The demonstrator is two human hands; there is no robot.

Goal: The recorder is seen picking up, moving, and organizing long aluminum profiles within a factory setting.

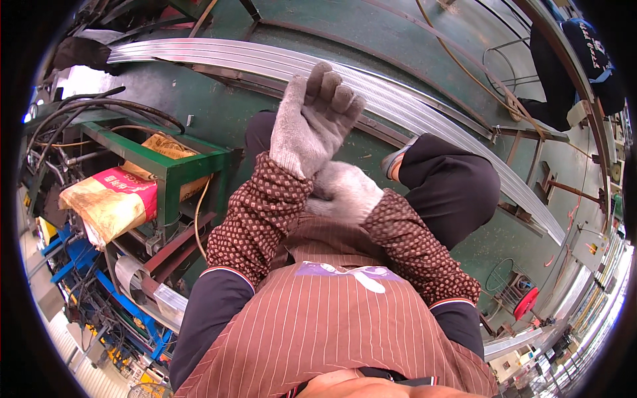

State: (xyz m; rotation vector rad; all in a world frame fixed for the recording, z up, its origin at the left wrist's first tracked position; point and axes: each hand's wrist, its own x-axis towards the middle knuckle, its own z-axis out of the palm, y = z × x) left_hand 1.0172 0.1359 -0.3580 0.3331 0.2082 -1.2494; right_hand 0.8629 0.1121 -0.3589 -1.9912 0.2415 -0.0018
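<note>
Both hands gloved in grey knit work gloves, raised in front of the chest. Left hand [312, 119] held upright, fingers curled loosely forward, holding nothing. Right hand [344, 191] sits just below it, touching the left glove at the wrist cuff; fingers are bent in against the cuff, appearing to pinch the glove's edge, though the grip itself is partly hidden behind the left wrist.

Both forearms wear brown patterned sleeve covers [262, 209] over dark sleeves. A brown striped apron [318, 325] covers the torso.

Beyond the hands, long silvery aluminium profiles [398, 99] lie in a bundle across the green floor [371, 33], running from upper left down to the right edge. The person's knees in dark trousers are just this side of the bundle.

To the left, a green metal stand [169, 169] holds yellow and pink sacks [109, 202], with black cables [99, 109] above it. Another person's dark clothing [584, 60] shows at upper right, well apart.
</note>
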